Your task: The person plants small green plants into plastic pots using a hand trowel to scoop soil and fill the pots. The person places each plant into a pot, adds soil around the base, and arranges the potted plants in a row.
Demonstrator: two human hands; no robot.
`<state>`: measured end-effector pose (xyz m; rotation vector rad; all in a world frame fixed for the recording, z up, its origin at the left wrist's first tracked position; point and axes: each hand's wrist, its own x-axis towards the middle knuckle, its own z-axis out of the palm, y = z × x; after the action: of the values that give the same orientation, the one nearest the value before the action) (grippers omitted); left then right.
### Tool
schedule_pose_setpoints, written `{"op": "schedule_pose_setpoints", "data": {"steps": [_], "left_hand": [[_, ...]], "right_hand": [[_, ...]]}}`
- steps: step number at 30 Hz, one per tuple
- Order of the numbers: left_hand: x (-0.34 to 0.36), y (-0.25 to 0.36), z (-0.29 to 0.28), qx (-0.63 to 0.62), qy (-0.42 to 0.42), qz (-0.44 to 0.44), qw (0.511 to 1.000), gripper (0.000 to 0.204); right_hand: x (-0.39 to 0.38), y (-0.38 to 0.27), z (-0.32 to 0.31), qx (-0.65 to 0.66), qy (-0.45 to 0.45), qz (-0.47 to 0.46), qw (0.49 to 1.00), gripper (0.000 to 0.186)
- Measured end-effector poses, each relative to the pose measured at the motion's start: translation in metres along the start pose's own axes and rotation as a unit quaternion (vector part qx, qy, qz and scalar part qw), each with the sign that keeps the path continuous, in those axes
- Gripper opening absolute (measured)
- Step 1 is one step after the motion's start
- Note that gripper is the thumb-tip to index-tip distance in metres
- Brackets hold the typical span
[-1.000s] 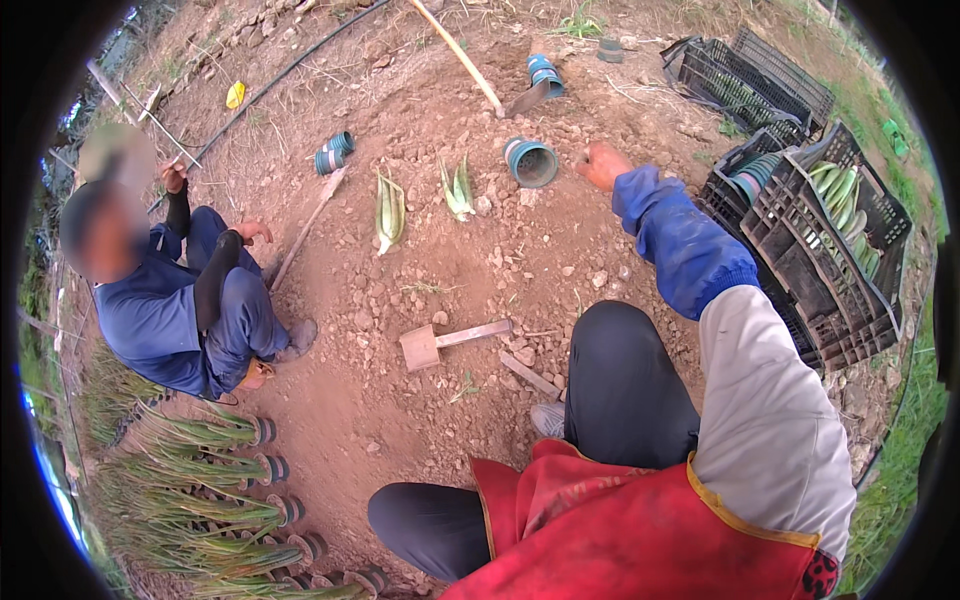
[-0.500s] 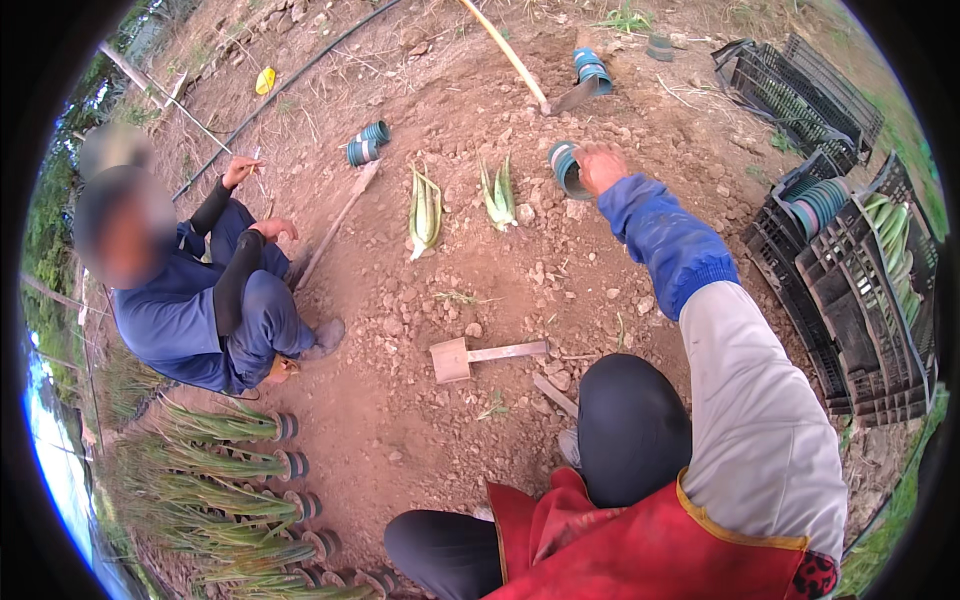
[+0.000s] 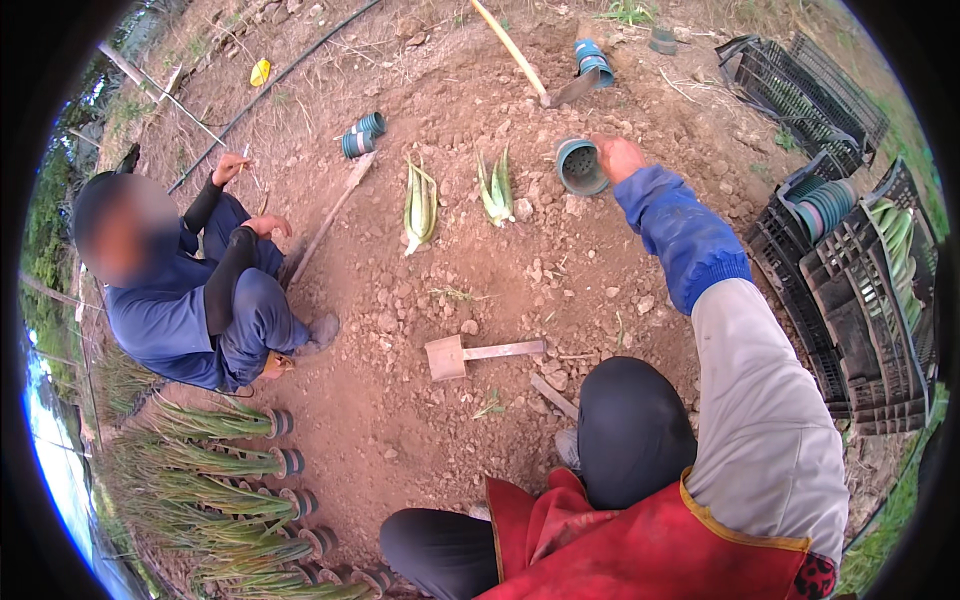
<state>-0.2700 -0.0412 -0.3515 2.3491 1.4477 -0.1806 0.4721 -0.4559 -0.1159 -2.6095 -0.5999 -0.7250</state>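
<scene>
Out at arm's length, my right hand [image 3: 619,159] is closed on the rim of a green plastic plant pot [image 3: 580,170]. The pot's mouth faces me, and holes show in its bottom; it looks empty. To its left, two aloe plants [image 3: 421,205] lie apart on the loose brown soil. A short-handled scoop [image 3: 446,358] with a flat, dusty blade rests on the ground before my knees. My left hand is out of the picture.
At left a co-worker [image 3: 190,290] squats beside a wooden stick [image 3: 333,215]. Potted aloes [image 3: 230,460] stand in rows at lower left. A hoe [image 3: 515,55], stacked pots [image 3: 362,136] and black crates [image 3: 860,300] with pots and aloes lie around.
My right hand has turned the pot so its mouth faces me more, and has shifted slightly right. The aloe plants and scoop lie as before.
</scene>
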Motion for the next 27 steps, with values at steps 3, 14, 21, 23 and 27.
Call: {"op": "schedule_pose_setpoints", "data": {"steps": [3,14,21,23,27], "left_hand": [[0.002,0.000,-0.001,-0.016,0.004,0.009,1.000,0.071],[-0.014,-0.013,-0.142,-0.424,0.220,0.145,0.867,0.075],[-0.047,0.253,-0.328,-0.419,-0.034,0.420,0.804,0.102],[-0.045,0.313,-0.325,-0.335,-0.116,0.486,0.799,0.119],[-0.025,0.362,-0.295,-0.400,-0.198,0.497,0.744,0.133]], "right_hand": [[-0.008,0.009,-0.006,-0.011,0.012,0.028,0.999,0.028],[-0.014,0.033,-0.075,0.315,-0.028,0.136,0.939,0.021],[-0.037,-0.103,-0.111,0.565,-0.283,0.109,0.767,0.013],[-0.055,-0.133,-0.112,0.597,-0.326,0.096,0.727,0.012],[-0.069,-0.207,-0.109,0.663,-0.391,0.057,0.636,0.010]]}}
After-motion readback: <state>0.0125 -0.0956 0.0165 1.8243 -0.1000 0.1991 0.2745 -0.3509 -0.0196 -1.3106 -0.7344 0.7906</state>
